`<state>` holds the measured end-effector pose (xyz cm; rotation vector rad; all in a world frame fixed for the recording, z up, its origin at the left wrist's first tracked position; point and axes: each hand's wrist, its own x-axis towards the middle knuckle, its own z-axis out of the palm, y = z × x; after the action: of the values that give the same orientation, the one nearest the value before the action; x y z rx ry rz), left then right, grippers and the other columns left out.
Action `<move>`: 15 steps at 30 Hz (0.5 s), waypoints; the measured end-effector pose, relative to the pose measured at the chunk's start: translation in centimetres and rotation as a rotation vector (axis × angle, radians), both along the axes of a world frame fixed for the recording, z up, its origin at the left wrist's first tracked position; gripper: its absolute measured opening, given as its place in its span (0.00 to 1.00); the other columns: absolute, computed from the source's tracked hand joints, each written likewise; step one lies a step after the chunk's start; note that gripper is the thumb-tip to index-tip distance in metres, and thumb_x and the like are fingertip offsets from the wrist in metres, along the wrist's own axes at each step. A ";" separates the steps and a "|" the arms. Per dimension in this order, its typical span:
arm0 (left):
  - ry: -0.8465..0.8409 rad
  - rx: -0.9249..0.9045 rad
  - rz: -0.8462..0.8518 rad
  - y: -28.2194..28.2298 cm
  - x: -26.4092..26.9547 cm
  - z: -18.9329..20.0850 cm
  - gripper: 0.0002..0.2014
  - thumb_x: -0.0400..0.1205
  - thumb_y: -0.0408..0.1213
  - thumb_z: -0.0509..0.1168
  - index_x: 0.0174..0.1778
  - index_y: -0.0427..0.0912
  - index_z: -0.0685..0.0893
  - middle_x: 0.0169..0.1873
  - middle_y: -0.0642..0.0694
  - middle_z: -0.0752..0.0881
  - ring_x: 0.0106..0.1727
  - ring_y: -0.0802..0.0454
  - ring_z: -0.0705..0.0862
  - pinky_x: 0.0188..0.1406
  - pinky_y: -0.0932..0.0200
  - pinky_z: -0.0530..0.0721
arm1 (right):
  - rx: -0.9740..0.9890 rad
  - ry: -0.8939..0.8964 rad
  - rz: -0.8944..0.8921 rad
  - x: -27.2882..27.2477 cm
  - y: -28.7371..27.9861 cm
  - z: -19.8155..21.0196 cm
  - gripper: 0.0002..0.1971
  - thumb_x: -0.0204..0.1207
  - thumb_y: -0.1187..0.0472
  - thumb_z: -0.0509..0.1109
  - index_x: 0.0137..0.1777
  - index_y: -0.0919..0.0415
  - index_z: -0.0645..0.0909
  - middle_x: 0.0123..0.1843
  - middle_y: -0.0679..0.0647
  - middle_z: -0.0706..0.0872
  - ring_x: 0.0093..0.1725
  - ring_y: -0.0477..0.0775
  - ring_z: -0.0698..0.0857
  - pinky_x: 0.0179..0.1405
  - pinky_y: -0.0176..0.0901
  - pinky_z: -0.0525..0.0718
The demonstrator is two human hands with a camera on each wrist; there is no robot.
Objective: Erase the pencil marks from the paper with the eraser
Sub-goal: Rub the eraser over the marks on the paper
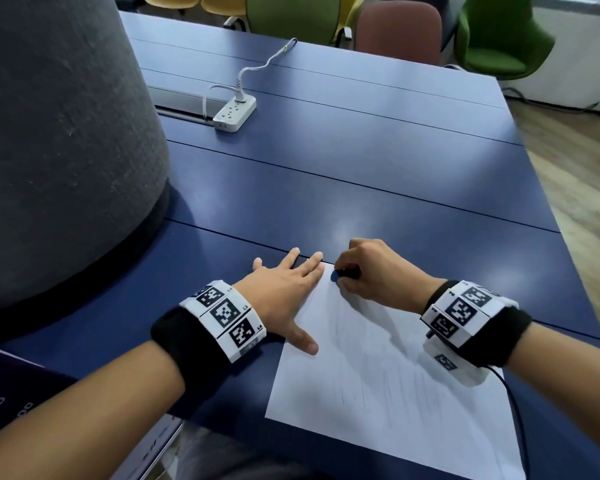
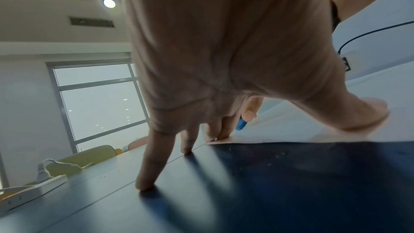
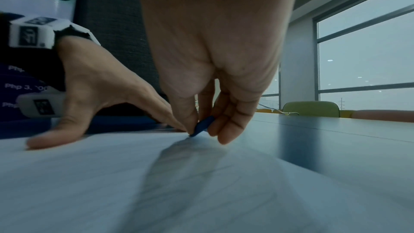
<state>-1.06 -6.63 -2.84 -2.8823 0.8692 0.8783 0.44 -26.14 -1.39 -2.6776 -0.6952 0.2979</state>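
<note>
Mostly hidden, the eraser (image 1: 336, 274) sits pinched in the right hand (image 1: 371, 268)

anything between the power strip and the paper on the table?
Nothing: in the head view only bare blue table separates the power strip from the paper.

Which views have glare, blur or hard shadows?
Head view: soft ceiling glare on the table. Left wrist view: left hand close and soft, its fingers casting long shadows. Right wrist view: foreground paper smeared, right hand shadowing it; eraser fairly sharp.
</note>
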 end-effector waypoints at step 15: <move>0.018 0.011 -0.002 0.1 -0.4 0.2 0.71 0.60 0.71 0.76 0.86 0.47 0.36 0.84 0.57 0.31 0.85 0.47 0.33 0.71 0.15 0.52 | 0.023 0.103 0.122 -2.7 0.5 0.1 0.08 0.75 0.61 0.71 0.50 0.53 0.90 0.40 0.49 0.76 0.35 0.43 0.75 0.40 0.36 0.77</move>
<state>-1.46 -6.57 -2.61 -2.8679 0.8654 0.9068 -2.22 -25.66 -1.34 -2.5823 -0.8256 0.4536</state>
